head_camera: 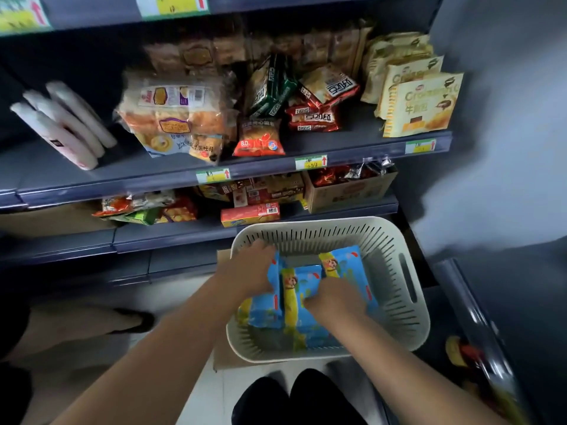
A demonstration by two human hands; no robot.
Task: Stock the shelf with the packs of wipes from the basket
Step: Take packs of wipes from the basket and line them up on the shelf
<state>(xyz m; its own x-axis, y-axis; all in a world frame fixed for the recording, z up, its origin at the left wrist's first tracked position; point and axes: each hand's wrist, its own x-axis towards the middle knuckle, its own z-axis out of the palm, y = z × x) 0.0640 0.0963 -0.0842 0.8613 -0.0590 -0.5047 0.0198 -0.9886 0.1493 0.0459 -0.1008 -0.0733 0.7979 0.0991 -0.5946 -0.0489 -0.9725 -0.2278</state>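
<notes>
A cream slotted basket (399,246) sits low in front of the shelves and holds three blue and yellow packs of wipes. My left hand (253,268) grips the left pack (265,311) at its upper end. My right hand (334,300) curls over the middle pack (302,283), partly hiding it and the lower part of the right pack (343,259). The grey shelf (153,176) above has a bare stretch at its left end beside three white rolls (66,124).
Bread bags (181,115), snack packets (260,138) and yellow croissant packs (420,102) fill the middle shelf. A cardboard box (346,191) and red boxes (250,213) stand on the lower shelf. The basket rests on flat cardboard (227,360). My shoes (294,397) show below.
</notes>
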